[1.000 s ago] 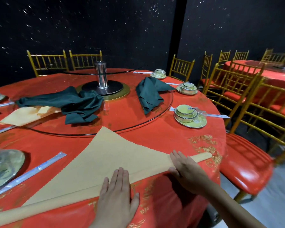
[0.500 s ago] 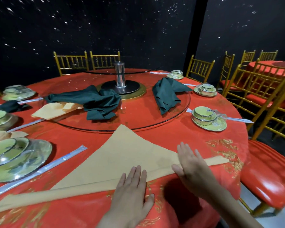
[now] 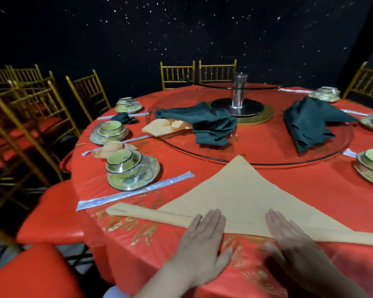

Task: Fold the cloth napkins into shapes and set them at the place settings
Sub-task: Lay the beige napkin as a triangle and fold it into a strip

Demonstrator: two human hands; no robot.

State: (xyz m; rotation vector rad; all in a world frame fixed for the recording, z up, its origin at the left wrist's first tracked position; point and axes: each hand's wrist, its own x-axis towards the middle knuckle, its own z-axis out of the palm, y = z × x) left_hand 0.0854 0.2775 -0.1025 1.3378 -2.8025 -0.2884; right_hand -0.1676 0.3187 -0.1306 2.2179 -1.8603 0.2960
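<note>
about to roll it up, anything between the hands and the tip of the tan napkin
Nothing visible. Left hand and right hand lie flat on the rolled edge of the tan napkin; the cloth ahead is bare up to its tip by the glass turntable.

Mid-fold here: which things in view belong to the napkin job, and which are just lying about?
Job: tan napkin, rolled edge pressed by left hand and right hand; spare green napkins on the glass turntable; bowl-and-plate setting at left.
Lying about: wrapped chopsticks; gold chairs; steel centre post.
</note>
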